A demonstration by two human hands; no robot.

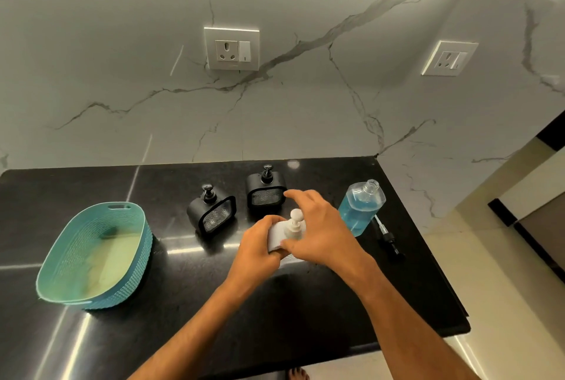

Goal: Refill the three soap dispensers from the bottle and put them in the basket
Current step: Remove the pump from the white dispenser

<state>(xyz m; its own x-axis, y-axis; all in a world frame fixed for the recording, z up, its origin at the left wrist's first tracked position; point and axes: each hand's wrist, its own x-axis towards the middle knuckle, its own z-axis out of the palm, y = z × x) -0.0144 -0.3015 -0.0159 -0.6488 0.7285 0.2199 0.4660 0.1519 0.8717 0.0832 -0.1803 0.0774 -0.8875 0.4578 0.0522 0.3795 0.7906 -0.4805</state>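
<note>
Left hand (260, 245) clamps the white dispenser (286, 234) steady mid-counter (275, 303); right hand (318, 227) pinches its pump, apparently to unscrew. Open bottle (360, 205) waits near right edge.

Both bare forearms reach forward from the lower edge and converge near the middle, wrists angled toward each other. The left hand (260, 252) is curled tight in a grip — fingers wrapped round, knuckles up. The right hand (321, 233) arches above and beside it, thumb low and close to the left fingers, index finger stretched forward — the other fingers loosely bent.
</note>
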